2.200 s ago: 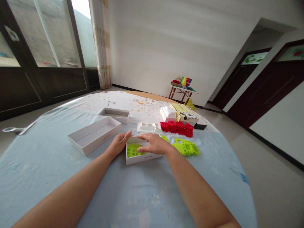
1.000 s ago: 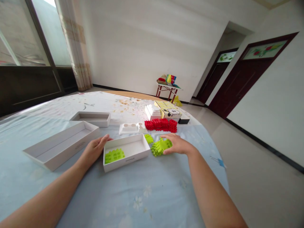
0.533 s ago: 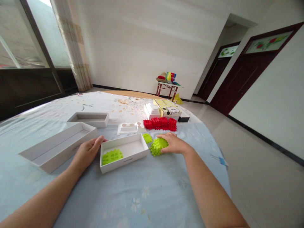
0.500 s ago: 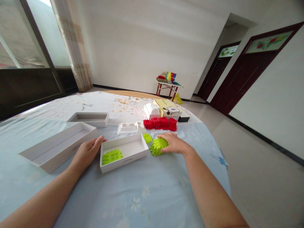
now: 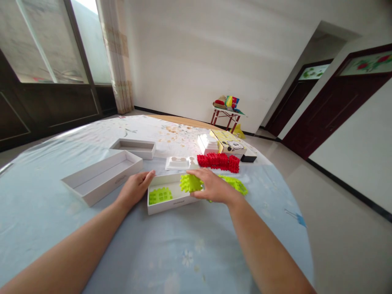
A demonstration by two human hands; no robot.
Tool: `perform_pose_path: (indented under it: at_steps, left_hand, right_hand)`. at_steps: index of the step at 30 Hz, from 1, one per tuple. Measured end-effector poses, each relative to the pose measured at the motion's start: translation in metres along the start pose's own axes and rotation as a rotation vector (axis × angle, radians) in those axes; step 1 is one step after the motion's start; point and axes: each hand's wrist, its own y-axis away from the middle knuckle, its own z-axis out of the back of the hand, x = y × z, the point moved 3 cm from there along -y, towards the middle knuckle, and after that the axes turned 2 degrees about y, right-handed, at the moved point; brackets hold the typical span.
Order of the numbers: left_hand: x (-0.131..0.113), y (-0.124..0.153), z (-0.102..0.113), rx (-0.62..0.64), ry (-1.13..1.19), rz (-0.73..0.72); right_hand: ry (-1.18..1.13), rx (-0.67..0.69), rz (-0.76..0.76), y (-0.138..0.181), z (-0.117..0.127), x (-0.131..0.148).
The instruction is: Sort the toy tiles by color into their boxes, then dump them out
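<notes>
My right hand (image 5: 212, 188) is closed on a lime green toothed block piece (image 5: 190, 182) and holds it over the right end of a small white box (image 5: 167, 206). A flat green piece (image 5: 160, 195) lies inside that box. My left hand (image 5: 134, 188) rests with fingers extended against the box's left end. More green pieces (image 5: 235, 184) lie on the table just right of my right hand.
A pale blue cloth covers the round table (image 5: 183, 253). A long white tray (image 5: 102, 175) and a smaller white box (image 5: 134, 148) sit at the left. Red blocks (image 5: 219, 161), a white insert (image 5: 179, 163), a white stack (image 5: 208, 143) and a yellow cartoon box (image 5: 229, 145) lie beyond.
My right hand picked a green piece from the pile at the right and carried it left over the small box. The left hand stayed at the box's left end.
</notes>
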Motion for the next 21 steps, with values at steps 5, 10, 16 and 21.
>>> perform_pose_path:
  at_steps: [5, 10, 16, 21]
  left_hand:
    - [0.001, -0.001, -0.001, -0.016, 0.006, -0.045]
    - [-0.002, 0.0, -0.001, -0.028, 0.013, -0.1]
    - [-0.003, -0.001, -0.001, -0.035, -0.009, -0.086]
    - [-0.003, -0.001, -0.001, -0.03, 0.0, -0.079]
  right_hand:
    - [0.018, 0.135, 0.118, -0.042, -0.021, 0.029]
    - [-0.106, 0.265, 0.159, -0.064, -0.033, 0.037]
    - [-0.261, 0.132, 0.052, -0.054, -0.037, 0.021]
    - [-0.211, 0.092, -0.104, -0.042, -0.04, 0.017]
